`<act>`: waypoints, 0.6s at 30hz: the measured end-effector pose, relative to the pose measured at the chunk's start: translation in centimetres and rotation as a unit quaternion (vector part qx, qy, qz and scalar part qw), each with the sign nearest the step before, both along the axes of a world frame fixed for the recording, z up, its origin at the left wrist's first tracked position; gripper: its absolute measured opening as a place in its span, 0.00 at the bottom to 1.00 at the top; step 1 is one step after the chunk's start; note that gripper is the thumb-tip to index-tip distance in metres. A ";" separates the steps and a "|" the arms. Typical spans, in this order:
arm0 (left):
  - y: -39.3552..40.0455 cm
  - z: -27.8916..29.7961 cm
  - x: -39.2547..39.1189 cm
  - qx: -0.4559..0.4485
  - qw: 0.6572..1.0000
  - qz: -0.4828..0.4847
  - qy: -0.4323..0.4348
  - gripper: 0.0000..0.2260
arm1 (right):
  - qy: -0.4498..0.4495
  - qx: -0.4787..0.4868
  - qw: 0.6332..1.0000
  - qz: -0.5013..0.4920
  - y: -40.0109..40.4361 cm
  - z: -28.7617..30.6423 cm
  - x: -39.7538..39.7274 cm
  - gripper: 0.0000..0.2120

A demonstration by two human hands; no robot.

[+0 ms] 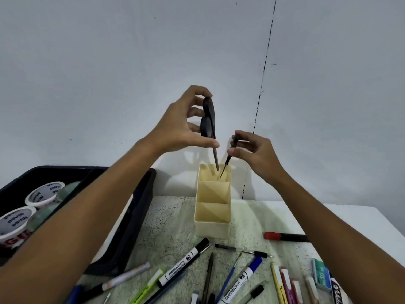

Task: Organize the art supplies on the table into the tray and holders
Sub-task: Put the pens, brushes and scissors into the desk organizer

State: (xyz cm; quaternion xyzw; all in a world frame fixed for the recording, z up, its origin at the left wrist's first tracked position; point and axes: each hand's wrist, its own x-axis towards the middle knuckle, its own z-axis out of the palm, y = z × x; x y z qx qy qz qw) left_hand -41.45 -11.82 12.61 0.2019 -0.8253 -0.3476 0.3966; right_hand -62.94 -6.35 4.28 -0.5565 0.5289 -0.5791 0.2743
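Note:
My left hand (186, 123) grips black-handled scissors (208, 119) by the handles, blades pointing down into the rear compartment of a cream three-compartment holder (212, 229). My right hand (252, 150) pinches a thin dark pointed tool (228, 161), its tip also dipping into that rear compartment. The holder's two nearer compartments look empty. A black tray (131, 227) sits at the left with two white round tubs (45, 193) inside.
Loose supplies lie on the speckled mat in front: a black whiteboard marker (184, 266), a blue whiteboard marker (241, 279), several pens and highlighters (285, 284), a red-capped marker (285, 236), a staple box (321, 274). A grey wall stands close behind.

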 end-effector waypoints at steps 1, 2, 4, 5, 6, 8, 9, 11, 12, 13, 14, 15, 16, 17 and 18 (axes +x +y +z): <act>0.0 0.1 -0.2 -0.003 1.000 0.005 0.002 0.39 | -0.003 -0.006 1.000 0.000 0.0 0.3 -0.1 0.28; -0.1 0.0 -0.4 -0.004 1.000 0.009 0.000 0.39 | -0.004 -0.010 1.000 0.001 0.1 0.6 -0.3 0.29; -0.2 -0.9 -0.9 0.001 1.000 0.011 -0.009 0.39 | 0.000 -0.010 1.000 0.003 0.1 0.7 -0.4 0.28; -0.3 -1.6 -1.1 0.008 1.000 0.011 -0.015 0.39 | 0.006 -0.005 1.000 0.006 0.1 0.5 -0.5 0.27; -0.3 -2.3 -1.4 0.015 1.000 0.012 -0.021 0.39 | 0.017 0.002 1.000 0.008 0.2 0.3 -0.5 0.26; -0.4 -3.9 -1.8 0.030 0.999 0.013 -0.032 0.39 | 0.035 0.018 0.999 0.019 0.1 -0.5 -0.7 0.24; -0.4 -4.7 -2.0 0.041 0.998 0.014 -0.036 0.39 | 0.039 0.025 0.999 0.027 0.1 -0.9 -0.7 0.23; -0.5 -6.3 -2.3 0.062 0.997 0.017 -0.047 0.40 | 0.039 0.039 0.998 0.040 -0.1 -2.0 -0.7 0.24; -0.7 -7.1 -2.5 0.072 0.996 0.017 -0.053 0.40 | 0.043 0.047 0.997 0.042 -0.2 -2.5 -0.8 0.25; -0.8 -7.9 -2.6 0.081 0.995 0.017 -0.058 0.41 | 0.056 0.056 0.996 0.042 -0.3 -3.0 -0.8 0.27; -0.9 -8.7 -2.8 0.088 0.994 0.017 -0.063 0.41 | 0.073 0.064 0.994 0.043 -0.4 -3.4 -0.8 0.29; -1.0 -9.3 -3.0 0.095 0.993 0.016 -0.067 0.42 | 0.088 0.070 0.993 0.045 -0.5 -3.8 -0.8 0.31; -1.0 -9.9 -3.2 0.101 0.992 0.015 -0.071 0.42 | 0.097 0.075 0.991 0.046 -0.6 -4.2 -0.8 0.32; -1.1 -10.4 -3.4 0.106 0.992 0.015 -0.073 0.42 | 0.101 0.078 0.991 0.047 -0.7 -4.6 -0.8 0.32; -1.1 -10.6 -3.5 0.109 0.991 0.016 -0.073 0.42 | 0.102 0.081 0.990 0.048 -0.8 -4.9 -0.9 0.32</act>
